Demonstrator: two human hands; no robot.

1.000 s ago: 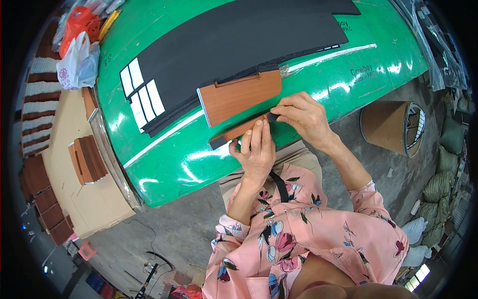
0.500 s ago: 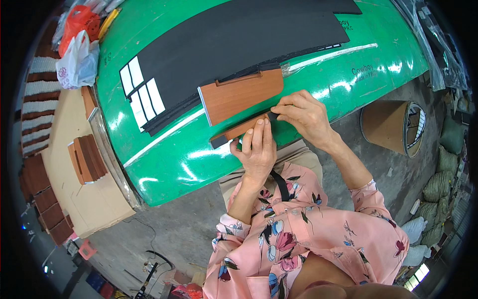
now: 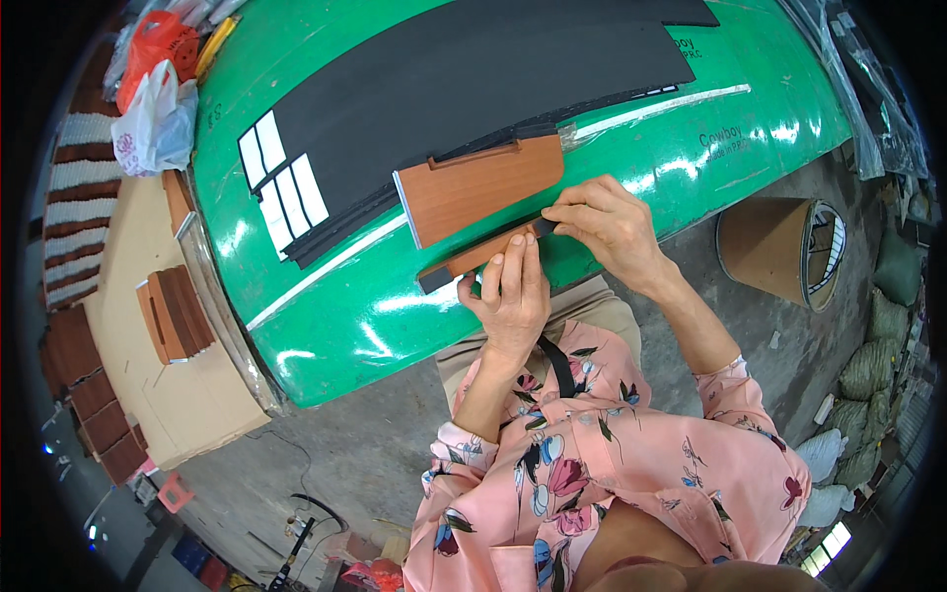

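A narrow brown wood-grain piece [image 3: 466, 262] with black ends lies near the front edge of the green-topped table [image 3: 326, 350]. My left hand [image 3: 508, 301] is closed on it, fingertips pressing its upper face and the thumb at its near side. At its right end, my right hand [image 3: 610, 229] pinches the edge of a small black strip [image 3: 543, 227]. Just beyond the piece is a larger brown wood-grain panel [image 3: 483, 189] with a notched far edge and a pale left edge. It rests against a stack of black sheets [image 3: 414, 109].
White rectangles [image 3: 288, 202] sit at the stack's left end. Several brown pieces [image 3: 176, 314] are stacked on a cardboard-covered surface [image 3: 212, 414] at left, below plastic bags [image 3: 156, 123]. A brown round bin [image 3: 769, 247] stands on the floor at right, near filled sacks [image 3: 868, 360].
My right fingertips have shifted very slightly at the end of the brown piece. My left hand keeps its hold, and the piece stays in place.
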